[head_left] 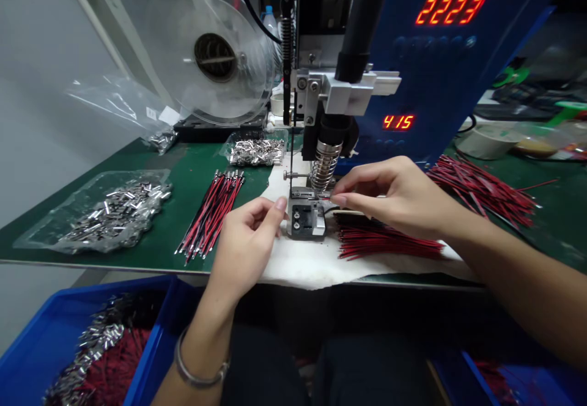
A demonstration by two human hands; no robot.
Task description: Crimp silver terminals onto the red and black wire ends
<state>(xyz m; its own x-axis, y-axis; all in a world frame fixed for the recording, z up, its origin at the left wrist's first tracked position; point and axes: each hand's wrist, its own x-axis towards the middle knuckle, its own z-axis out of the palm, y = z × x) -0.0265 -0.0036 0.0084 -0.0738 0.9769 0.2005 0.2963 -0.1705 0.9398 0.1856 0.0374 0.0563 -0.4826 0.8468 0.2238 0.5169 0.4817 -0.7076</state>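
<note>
My right hand (389,195) pinches a thin red-and-black wire (328,208) at the right side of a small metal fixture (306,213). Directly above that fixture hangs the machine's head, with a coiled spring (326,160) around its lower end. On the fixture's left edge, my left hand (250,235) has thumb and forefinger pressed together; whatever is between them is too small or hidden to make out. Under my right hand lies a bundle of red and black wires (385,241). A second bundle with metal ends (213,213) is left of my left hand.
Loose metal parts fill two clear trays (117,213) (257,149) on the green table (110,167). Behind stand a clear reel (169,45) and the blue machine housing (413,82) with red digits. More wires (486,192) lie right. A blue bin (160,332) sits below left.
</note>
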